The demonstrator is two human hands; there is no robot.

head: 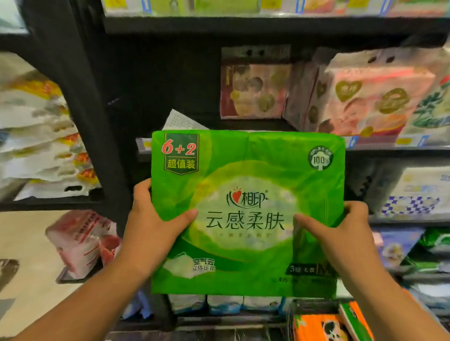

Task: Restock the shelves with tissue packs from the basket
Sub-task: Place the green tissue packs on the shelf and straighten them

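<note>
Shop shelves (252, 28) | green tissue pack (246, 182) between left hand (151, 218), right hand (345, 234) | hands gripping sides

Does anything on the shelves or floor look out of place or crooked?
Yes: a white dotted sheet lies askew on the shelf behind the green tissue pack, and a pink pack sits tilted at floor level.
</note>
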